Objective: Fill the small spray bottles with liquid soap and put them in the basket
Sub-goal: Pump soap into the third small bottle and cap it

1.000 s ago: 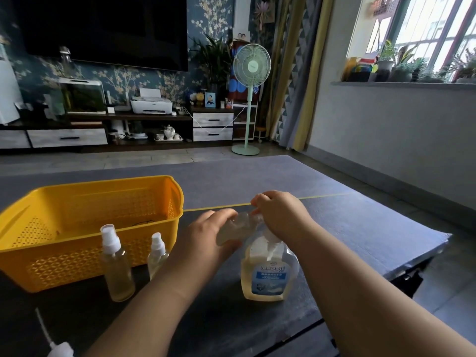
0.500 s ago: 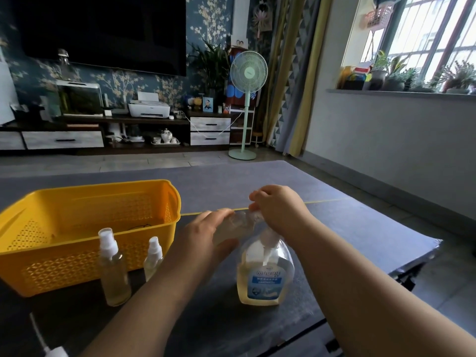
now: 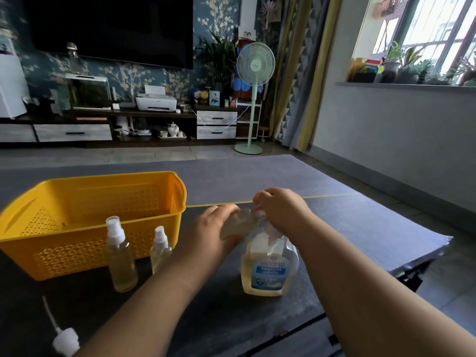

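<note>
Head view: I look down past both my forearms onto the dark bench.
Left hand: my left hand is curled around a small clear spray bottle, which I hold tilted over the neck of the soap bottle.
Right hand: my right hand is closed, its fingertips pinching at the top end of that same small bottle; what exactly they grip is hidden.
Liquid soap bottle: the big clear liquid soap bottle with a blue label stands upright on the bench under my hands, about half full of yellowish liquid.
Filled spray bottles: a taller spray bottle and a shorter spray bottle stand capped on the bench, just in front of the basket, outside it.
Basket: the yellow basket sits at the left of the bench.
Loose pump: a white pump head with its tube lies at the near left edge.
</note>
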`<action>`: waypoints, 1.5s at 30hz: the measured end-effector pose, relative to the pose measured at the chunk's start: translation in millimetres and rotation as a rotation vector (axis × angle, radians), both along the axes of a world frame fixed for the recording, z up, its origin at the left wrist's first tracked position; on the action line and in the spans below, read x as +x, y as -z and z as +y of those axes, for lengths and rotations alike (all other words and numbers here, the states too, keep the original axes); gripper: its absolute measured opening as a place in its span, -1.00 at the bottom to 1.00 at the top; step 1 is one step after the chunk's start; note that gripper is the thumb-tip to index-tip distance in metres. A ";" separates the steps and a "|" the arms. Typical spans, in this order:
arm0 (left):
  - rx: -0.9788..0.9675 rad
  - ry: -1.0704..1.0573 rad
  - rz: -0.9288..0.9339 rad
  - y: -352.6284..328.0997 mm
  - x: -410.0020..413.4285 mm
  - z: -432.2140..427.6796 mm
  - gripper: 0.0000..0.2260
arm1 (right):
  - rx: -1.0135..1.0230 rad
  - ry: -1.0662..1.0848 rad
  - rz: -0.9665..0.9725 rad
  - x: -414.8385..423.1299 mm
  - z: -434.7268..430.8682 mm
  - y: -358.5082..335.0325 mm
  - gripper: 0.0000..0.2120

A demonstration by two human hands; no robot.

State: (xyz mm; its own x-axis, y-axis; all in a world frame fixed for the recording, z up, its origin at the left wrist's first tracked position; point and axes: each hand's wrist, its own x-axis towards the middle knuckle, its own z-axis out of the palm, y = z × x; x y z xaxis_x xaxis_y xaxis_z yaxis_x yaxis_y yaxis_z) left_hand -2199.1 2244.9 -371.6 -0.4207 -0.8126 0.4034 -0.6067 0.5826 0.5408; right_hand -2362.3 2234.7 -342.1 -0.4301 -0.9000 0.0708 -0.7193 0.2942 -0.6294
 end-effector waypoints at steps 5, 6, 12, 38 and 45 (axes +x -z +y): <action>0.035 -0.009 0.005 4.7 -0.7 -1.8 -0.64 | 0.000 0.000 0.059 1.3 -0.1 -1.9 -0.73; 0.040 -0.014 0.000 5.8 -0.7 -4.0 -0.63 | -0.010 0.015 0.057 1.6 1.2 -3.5 -0.73; 0.121 -0.008 0.027 5.5 -4.3 -11.2 -0.56 | -0.108 0.051 0.323 11.8 12.8 -19.9 -0.80; 0.326 -0.489 0.335 30.3 225.6 41.1 -0.65 | 0.074 -0.880 0.632 216.7 41.5 39.7 -0.55; 0.407 -0.456 0.468 64.0 245.4 23.9 -0.67 | 0.139 -1.161 0.779 225.7 41.8 85.6 -0.37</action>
